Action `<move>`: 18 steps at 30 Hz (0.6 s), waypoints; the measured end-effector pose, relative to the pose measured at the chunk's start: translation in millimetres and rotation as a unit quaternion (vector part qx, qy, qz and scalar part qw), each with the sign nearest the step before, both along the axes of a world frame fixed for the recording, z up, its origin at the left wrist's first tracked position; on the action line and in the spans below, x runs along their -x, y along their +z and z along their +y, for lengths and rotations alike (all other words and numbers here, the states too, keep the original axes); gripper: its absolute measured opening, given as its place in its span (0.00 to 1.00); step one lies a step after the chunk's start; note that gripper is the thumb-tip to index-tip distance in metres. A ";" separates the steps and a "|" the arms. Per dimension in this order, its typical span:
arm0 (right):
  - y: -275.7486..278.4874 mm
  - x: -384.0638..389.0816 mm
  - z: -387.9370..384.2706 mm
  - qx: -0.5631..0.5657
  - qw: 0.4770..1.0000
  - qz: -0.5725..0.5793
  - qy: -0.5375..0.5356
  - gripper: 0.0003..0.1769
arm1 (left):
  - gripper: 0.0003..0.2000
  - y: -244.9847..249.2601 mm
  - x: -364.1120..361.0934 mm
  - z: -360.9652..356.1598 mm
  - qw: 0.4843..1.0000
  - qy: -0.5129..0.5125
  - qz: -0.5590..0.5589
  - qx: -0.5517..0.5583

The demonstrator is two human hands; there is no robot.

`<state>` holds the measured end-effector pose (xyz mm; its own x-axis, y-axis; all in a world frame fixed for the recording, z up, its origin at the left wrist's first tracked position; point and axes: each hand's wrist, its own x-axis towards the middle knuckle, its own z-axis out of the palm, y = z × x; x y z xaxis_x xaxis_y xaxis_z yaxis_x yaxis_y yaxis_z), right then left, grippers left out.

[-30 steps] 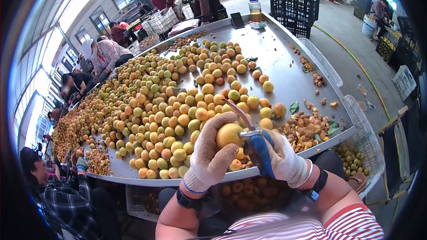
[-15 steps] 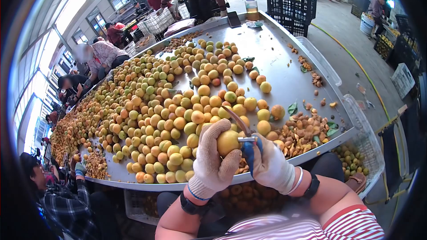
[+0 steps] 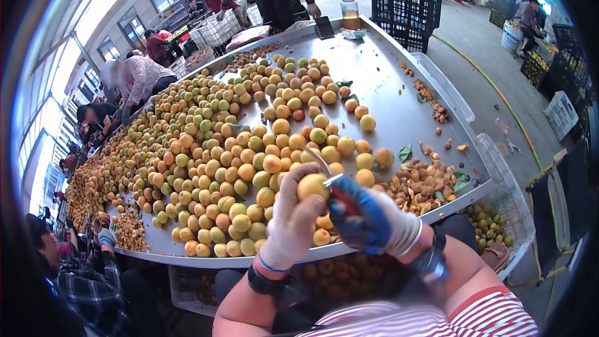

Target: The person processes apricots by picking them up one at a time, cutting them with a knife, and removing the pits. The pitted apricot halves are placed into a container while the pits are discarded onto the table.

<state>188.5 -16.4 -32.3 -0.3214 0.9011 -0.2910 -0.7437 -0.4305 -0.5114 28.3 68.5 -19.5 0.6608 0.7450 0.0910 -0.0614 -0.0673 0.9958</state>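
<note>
My left hand [image 3: 291, 215], in a pale knit glove, is closed around a yellow apricot [image 3: 312, 188] above the near edge of the table. In my right hand [image 3: 371, 218], gloved in white with blue on the palm and fingers, is a curved knife [image 3: 335, 181]. Its metal part touches or nearly touches the right side of the fruit, and a thin curved strip rises behind it. A bit of red handle shows between the fingers. Loose apricots [image 3: 237, 168] spread over the metal table [image 3: 380, 75] just beyond both hands.
Fruit scraps [image 3: 424, 182] lie right of my hands. Clear plastic crates [image 3: 518, 212] stand by the table's right edge. A jar [image 3: 350, 12] and a dark tablet [image 3: 324, 27] sit at the far end. A person in plaid [image 3: 87, 287] works at left; black crates [image 3: 405, 12] stand behind.
My right hand has rolled over, so its blue side now faces up, and the knife has turned with it. The apricot has shifted slightly up and left in view.
</note>
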 end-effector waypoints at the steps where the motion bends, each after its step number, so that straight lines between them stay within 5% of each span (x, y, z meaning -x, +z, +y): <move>1: -17.1 -7.3 2.7 -0.059 0.985 0.158 0.044 0.27 | 0.25 -4.1 -0.2 3.9 0.993 -0.027 -0.076 0.081; 2: -11.4 -8.8 -0.9 -0.106 0.981 0.163 0.022 0.28 | 0.26 -8.4 -0.5 7.4 0.974 -0.051 -0.152 0.159; 5: -0.7 -7.0 -7.4 -0.171 0.966 -0.083 -0.176 0.23 | 0.29 -0.7 2.2 4.8 0.975 -0.064 -0.177 0.121; 6: -8.2 -4.6 -4.7 -0.172 0.966 -0.081 -0.175 0.23 | 0.29 0.1 2.2 4.2 0.977 -0.062 -0.181 0.093; 7: -16.9 -1.9 -1.0 -0.279 0.884 -0.281 -0.248 0.19 | 0.31 -1.3 3.6 3.5 0.976 -0.064 -0.189 0.084; 8: -16.6 2.6 1.7 -0.367 0.747 -0.463 -0.305 0.16 | 0.31 -2.9 3.7 1.6 0.976 -0.064 -0.188 0.085; 9: -6.7 10.3 -5.1 -0.112 0.931 -0.248 -0.242 0.19 | 0.33 -4.4 3.1 -0.8 0.985 -0.056 -0.165 0.006; 14: 1.6 6.0 -11.2 -0.128 0.940 -0.220 -0.225 0.20 | 0.33 -7.3 4.3 -3.7 0.971 -0.032 -0.104 -0.211; 18: 3.9 11.5 -10.9 -0.141 0.917 -0.232 -0.292 0.19 | 0.29 1.4 13.0 -4.2 0.978 -0.047 -0.108 -0.170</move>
<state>177.0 -27.3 -28.4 0.3386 0.9409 -0.0035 -0.4804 0.1697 -0.8605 15.3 64.3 -18.1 0.6627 0.5844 0.4683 -0.2896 -0.3767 0.8799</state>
